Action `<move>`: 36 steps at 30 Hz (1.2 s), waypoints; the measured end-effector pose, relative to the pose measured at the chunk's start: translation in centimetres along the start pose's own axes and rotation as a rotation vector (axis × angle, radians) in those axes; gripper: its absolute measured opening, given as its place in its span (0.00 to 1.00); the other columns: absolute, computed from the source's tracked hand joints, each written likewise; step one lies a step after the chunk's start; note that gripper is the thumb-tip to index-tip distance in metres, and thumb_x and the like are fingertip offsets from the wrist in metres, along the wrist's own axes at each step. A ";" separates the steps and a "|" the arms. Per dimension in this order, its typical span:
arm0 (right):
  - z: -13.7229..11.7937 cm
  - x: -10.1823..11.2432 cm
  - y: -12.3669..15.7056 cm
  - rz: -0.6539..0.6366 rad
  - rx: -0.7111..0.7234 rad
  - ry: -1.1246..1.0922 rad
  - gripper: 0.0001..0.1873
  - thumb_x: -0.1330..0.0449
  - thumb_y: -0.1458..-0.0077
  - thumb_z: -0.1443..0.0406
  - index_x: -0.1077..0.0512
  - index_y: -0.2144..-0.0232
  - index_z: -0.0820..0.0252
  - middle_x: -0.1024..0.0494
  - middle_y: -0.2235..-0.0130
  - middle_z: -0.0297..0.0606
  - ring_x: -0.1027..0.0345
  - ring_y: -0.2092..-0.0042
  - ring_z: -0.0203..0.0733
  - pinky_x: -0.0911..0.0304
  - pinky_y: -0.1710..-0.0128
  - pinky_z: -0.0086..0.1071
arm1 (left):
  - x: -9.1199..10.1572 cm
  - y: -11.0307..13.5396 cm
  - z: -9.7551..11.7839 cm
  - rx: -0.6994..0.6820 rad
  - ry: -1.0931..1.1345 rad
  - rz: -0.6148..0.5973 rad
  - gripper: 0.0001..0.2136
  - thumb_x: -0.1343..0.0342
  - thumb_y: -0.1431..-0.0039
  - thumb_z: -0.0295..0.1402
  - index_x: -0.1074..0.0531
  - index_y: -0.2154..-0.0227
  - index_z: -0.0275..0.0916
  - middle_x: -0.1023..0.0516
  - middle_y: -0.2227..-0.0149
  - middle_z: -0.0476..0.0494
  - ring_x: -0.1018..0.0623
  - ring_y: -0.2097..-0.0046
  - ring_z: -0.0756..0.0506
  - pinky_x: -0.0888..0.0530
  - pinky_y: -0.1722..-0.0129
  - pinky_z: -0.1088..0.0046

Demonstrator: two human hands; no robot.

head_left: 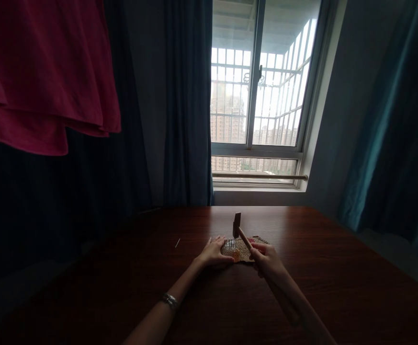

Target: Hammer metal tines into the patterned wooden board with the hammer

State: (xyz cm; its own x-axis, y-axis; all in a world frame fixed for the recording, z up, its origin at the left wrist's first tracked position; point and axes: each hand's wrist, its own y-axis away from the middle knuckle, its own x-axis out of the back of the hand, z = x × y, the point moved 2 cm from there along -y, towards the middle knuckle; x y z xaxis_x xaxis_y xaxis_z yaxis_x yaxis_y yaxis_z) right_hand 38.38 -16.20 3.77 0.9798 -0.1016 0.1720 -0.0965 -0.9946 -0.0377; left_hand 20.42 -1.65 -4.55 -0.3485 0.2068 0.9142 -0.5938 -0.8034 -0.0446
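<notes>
A tan, dotted board [244, 251] with rough edges and orange and red patches lies on the table. Several metal nails [230, 243] stand upright in its left part. My left hand [214, 252] straddles the board's left end, thumb along the near edge and fingers at the far side. A hammer [244, 238] is in my right hand [268, 261], fingers wrapped round its light wooden handle. Its dark head is upright over the nails; whether it touches one, I cannot tell. The handle and hand cover some of the board's right half.
One loose nail [177, 243] lies left of my left hand on the reddish-brown wooden table [151, 282]. Behind the table are a barred window [255, 148] and a dark blue curtain [187, 105]. Pink cloth [47, 72] hangs at upper left.
</notes>
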 end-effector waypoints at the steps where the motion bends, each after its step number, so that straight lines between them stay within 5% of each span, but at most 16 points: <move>1: 0.0 0.0 0.0 -0.007 -0.008 -0.002 0.25 0.47 0.54 0.54 0.29 0.59 0.68 0.32 0.76 0.33 0.43 0.85 0.29 0.47 0.91 0.25 | 0.0 0.0 0.0 0.000 0.004 0.001 0.47 0.46 0.62 0.62 0.45 0.40 0.39 0.49 0.36 0.38 0.52 0.35 0.36 0.59 0.38 0.56; 7: 0.2 0.1 0.2 0.030 0.008 -0.053 0.27 0.45 0.54 0.53 0.30 0.57 0.67 0.31 0.75 0.34 0.41 0.84 0.30 0.47 0.90 0.25 | 0.3 0.0 0.1 -0.005 0.052 0.015 0.47 0.44 0.64 0.61 0.42 0.42 0.39 0.45 0.37 0.37 0.51 0.36 0.34 0.58 0.38 0.54; 12: 0.9 0.8 0.5 0.048 -0.011 -0.120 0.28 0.44 0.54 0.54 0.32 0.54 0.67 0.31 0.74 0.34 0.42 0.84 0.29 0.47 0.90 0.25 | 1.4 -0.2 0.6 -0.008 0.263 0.156 0.45 0.38 0.65 0.55 0.40 0.43 0.37 0.37 0.43 0.35 0.39 0.41 0.36 0.40 0.44 0.63; 19: 1.8 1.5 0.2 0.052 -0.008 -0.182 0.28 0.43 0.54 0.53 0.32 0.54 0.66 0.32 0.73 0.33 0.44 0.84 0.28 0.48 0.90 0.24 | 1.4 -1.4 2.1 -0.065 0.345 0.314 0.23 0.37 0.58 0.41 0.29 0.57 0.38 0.26 0.58 0.43 0.29 0.52 0.41 0.33 0.54 0.68; 24: 1.7 1.4 0.6 0.058 -0.024 -0.187 0.28 0.43 0.54 0.54 0.32 0.54 0.67 0.31 0.74 0.33 0.44 0.84 0.28 0.48 0.90 0.24 | 0.9 -2.7 2.0 -0.071 0.366 0.269 0.14 0.38 0.56 0.38 0.25 0.66 0.37 0.23 0.62 0.44 0.27 0.57 0.43 0.32 0.57 0.69; 30: 1.6 1.3 0.6 0.056 -0.036 -0.172 0.28 0.43 0.54 0.54 0.32 0.54 0.67 0.31 0.75 0.34 0.43 0.84 0.29 0.48 0.90 0.24 | 0.3 -3.3 1.6 -0.119 0.494 0.190 0.16 0.38 0.58 0.39 0.24 0.68 0.34 0.22 0.65 0.43 0.25 0.62 0.45 0.30 0.61 0.72; 36: 1.8 1.2 0.3 0.051 -0.043 -0.166 0.28 0.43 0.54 0.53 0.31 0.54 0.66 0.31 0.75 0.34 0.43 0.84 0.29 0.48 0.89 0.25 | 0.3 -3.3 2.5 0.013 0.504 0.129 0.16 0.39 0.60 0.40 0.23 0.70 0.33 0.22 0.69 0.43 0.24 0.64 0.44 0.30 0.63 0.71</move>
State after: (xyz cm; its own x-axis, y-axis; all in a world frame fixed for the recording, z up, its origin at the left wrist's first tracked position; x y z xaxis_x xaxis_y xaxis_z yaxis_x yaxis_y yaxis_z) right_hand 39.82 -16.60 2.17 0.9886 -0.1506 0.0056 -0.1506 -0.9886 0.0000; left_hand 24.11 -0.30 -3.08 -0.7261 0.3464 0.5940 -0.5152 -0.8462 -0.1363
